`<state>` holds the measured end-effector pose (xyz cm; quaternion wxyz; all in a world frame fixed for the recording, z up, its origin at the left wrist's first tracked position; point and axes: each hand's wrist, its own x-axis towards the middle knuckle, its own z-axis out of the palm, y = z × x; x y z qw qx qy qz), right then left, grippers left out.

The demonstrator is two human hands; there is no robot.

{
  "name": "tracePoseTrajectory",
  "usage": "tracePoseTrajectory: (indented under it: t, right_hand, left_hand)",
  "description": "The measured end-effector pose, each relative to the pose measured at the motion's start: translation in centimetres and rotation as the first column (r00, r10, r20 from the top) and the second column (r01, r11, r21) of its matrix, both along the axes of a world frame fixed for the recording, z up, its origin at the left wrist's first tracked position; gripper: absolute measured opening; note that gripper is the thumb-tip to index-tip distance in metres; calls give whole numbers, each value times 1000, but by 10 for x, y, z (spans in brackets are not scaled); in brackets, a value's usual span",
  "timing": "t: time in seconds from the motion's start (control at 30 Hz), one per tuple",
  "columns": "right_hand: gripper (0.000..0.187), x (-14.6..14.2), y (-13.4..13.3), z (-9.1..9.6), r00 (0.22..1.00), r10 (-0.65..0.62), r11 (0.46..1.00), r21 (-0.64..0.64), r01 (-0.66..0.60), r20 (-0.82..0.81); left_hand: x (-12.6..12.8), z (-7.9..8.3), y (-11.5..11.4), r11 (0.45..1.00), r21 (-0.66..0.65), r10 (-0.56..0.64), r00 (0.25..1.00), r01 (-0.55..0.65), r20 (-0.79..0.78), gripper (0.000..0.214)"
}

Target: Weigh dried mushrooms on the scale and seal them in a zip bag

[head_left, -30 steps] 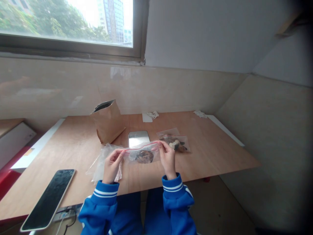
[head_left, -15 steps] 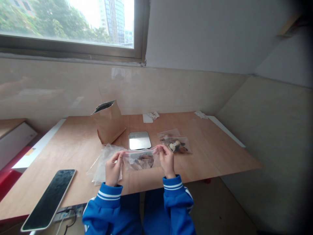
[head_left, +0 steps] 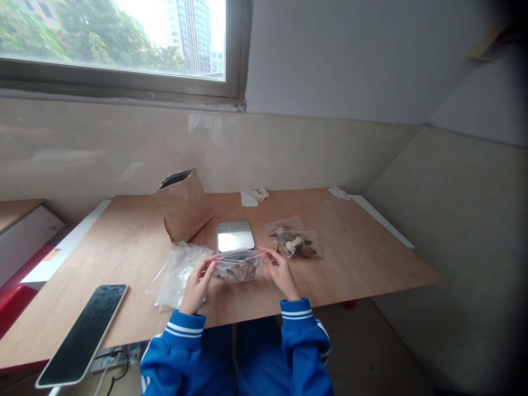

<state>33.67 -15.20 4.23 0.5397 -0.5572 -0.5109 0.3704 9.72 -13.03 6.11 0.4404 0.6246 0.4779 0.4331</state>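
Our left hand [head_left: 197,286] and right hand [head_left: 282,273] are nearly closed and pinch the ends of a red-sealed zip bag [head_left: 238,268] with dark pieces inside, near the front edge of the tabletop [head_left: 350,264], between a crumpled plastic bag [head_left: 175,278] and a second zip bag [head_left: 295,242].

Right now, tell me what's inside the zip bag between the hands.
Brown pieces lie in the clear zip bag held between the left hand and right hand. The fingers cover the bag's ends, so anything there is hidden, and glare leaves the pieces' kind unclear.
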Motion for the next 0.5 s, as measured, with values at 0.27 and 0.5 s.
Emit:
tracePoseTrajectory:
  t: [0.27,0.5]
  right_hand:
    - [32,1,0,0,997,-69,997,48,68,35]
    - [31,0,-3,0,998,-64,996,65,62,22]
  left_hand:
    - [-4,-12,3,991,-5,131,989,-131,74,29]
    - [-6,-7,1,982,-28,186,983,-186,-2,32]
